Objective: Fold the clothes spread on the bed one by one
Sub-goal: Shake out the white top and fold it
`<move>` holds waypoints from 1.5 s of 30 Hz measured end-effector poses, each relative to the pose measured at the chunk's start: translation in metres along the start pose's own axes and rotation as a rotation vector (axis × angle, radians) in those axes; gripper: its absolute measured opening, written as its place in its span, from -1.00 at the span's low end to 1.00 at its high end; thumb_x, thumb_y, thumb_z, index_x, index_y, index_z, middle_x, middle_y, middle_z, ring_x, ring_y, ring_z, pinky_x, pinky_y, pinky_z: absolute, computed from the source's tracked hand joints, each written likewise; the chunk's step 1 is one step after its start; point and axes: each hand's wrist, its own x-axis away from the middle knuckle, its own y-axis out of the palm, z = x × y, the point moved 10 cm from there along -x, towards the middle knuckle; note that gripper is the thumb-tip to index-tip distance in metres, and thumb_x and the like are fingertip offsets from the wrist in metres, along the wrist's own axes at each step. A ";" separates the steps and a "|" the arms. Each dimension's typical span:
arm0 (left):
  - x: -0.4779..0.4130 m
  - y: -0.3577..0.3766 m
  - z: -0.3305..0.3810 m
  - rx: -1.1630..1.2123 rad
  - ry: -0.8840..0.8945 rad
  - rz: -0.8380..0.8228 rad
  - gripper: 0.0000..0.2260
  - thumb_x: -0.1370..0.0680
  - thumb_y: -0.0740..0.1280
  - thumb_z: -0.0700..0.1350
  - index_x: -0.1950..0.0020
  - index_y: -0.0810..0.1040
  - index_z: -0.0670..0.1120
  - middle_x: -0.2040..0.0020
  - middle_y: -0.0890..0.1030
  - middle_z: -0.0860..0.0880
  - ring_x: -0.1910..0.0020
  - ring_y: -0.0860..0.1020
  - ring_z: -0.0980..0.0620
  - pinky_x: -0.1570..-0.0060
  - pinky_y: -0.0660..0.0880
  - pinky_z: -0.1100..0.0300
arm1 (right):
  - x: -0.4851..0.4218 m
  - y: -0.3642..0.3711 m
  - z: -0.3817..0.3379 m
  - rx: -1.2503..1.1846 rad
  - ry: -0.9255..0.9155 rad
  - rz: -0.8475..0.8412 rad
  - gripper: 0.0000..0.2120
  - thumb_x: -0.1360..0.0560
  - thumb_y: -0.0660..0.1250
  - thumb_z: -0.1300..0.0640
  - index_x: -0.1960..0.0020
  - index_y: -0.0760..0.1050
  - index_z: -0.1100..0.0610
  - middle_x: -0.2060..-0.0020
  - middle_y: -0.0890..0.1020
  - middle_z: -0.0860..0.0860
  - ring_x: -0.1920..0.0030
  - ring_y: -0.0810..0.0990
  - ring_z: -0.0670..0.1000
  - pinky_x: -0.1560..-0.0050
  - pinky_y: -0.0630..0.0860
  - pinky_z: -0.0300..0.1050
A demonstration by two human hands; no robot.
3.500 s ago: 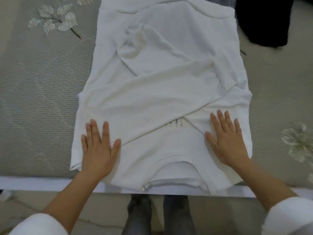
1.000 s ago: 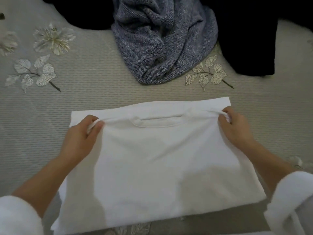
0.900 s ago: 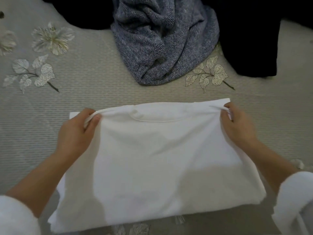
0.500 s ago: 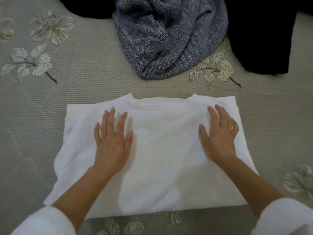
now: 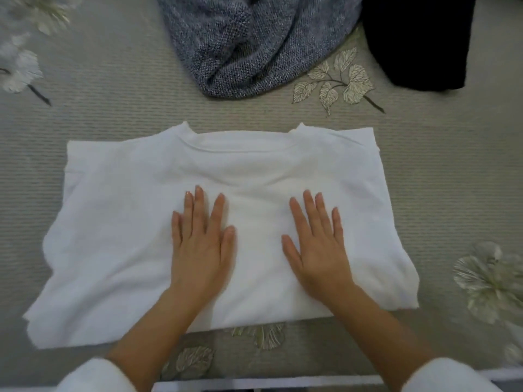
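The folded white shirt [image 5: 254, 171] lies on the bed [image 5: 113, 108] (collar farthest away); left hand [image 5: 202, 244] and right hand [image 5: 317, 247] press it, fingers straight and flat.

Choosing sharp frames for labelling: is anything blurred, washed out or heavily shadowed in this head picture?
Head view: flower prints at upper left are smeared, the sleeves at the bottom edge soft; the grey knit sweater is crisp; the folded white shirt is bright, its weave barely visible; only faint shadows beside the left hand and right hand.
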 end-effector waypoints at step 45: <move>0.105 0.118 0.245 -0.132 0.445 -0.331 -0.49 -0.56 -0.23 -0.22 -0.47 -0.33 -0.28 -0.48 -0.36 -0.21 -0.40 -0.45 -0.14 -0.35 -0.44 -0.08 | -0.007 -0.043 0.196 -0.814 0.644 -0.008 -0.76 -0.40 0.41 -0.03 0.03 0.50 0.09 0.13 0.63 0.02 0.10 0.63 0.08 0.07 0.59 0.05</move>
